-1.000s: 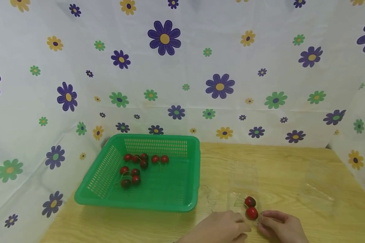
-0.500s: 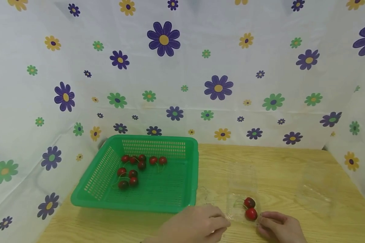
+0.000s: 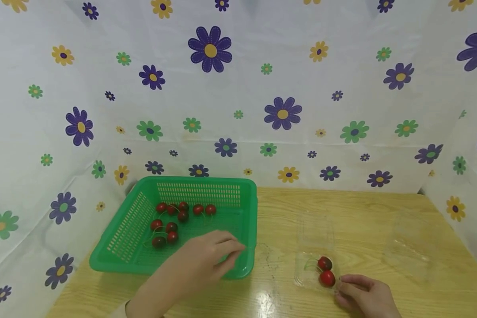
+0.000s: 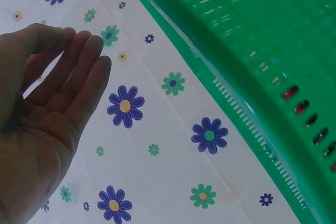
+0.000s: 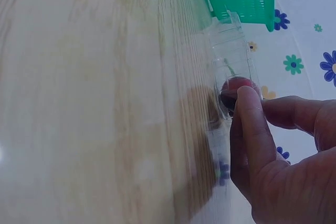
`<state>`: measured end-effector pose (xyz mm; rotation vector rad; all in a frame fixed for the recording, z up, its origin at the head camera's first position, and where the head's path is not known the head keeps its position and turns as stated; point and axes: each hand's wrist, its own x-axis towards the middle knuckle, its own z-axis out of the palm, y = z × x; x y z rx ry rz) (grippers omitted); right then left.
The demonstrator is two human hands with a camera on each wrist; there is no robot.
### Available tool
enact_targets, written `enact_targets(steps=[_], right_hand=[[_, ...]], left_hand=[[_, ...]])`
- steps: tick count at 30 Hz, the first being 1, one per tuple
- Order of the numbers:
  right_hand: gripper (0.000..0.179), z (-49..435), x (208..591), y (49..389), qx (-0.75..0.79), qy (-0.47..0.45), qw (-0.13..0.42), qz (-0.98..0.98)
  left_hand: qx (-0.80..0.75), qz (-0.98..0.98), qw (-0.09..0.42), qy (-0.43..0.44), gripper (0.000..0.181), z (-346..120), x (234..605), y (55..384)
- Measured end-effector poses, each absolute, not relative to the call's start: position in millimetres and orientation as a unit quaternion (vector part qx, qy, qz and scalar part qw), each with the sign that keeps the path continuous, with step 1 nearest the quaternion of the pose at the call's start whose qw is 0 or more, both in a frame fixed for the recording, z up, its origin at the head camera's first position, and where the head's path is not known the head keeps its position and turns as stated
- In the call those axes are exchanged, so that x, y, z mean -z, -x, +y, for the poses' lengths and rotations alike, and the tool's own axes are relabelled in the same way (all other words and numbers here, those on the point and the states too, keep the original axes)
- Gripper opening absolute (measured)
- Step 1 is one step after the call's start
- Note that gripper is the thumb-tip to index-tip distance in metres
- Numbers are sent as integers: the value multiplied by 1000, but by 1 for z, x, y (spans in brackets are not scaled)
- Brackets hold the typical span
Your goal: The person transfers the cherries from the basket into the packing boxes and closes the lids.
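My left hand [image 3: 208,256] hovers above the front right part of a green plastic basket [image 3: 252,221]. Its fingers are loosely bent with nothing between them, as the left wrist view confirms. Several dark red cherries with green stems [image 3: 172,237] lie in the left and back of the basket. To the right stands a clear plastic box [image 3: 304,279] with its lid folded back. Two cherries [image 3: 327,278] with stems sit at the box's right side. At that side my right hand [image 3: 367,295] pinches the box's edge between thumb and fingers, partly hiding it in the right wrist view.
Another clear plastic container [image 3: 413,249] stands farther right on the wood-grain table [image 3: 357,212]. A white cloth printed with flowers [image 3: 250,88] closes off the back and both sides.
My left hand has moved left, from beside the clear box up over the basket. My right hand has stayed at the box, and the cherries in it lie as before.
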<state>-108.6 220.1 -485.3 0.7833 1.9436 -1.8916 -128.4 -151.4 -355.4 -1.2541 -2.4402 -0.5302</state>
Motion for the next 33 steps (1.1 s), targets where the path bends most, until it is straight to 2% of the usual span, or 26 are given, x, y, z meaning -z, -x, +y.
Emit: enact_targets(steps=[5,17,28,33], right_hand=[[40,222,486,110,647,-264,161,697],[37,220,482,113,649,-274,166,690],[36,219,482,113,653,-269,165,689],[35,219,481,112,649,-265,169,693]], left_hand=[[178,-869,184,424,16,-163,357,133],[149,-896,156,388,15,-183,352,147],[137,-929,68,338,18,-202,342,163],[145,-934,46,323,17,-209,340,172]])
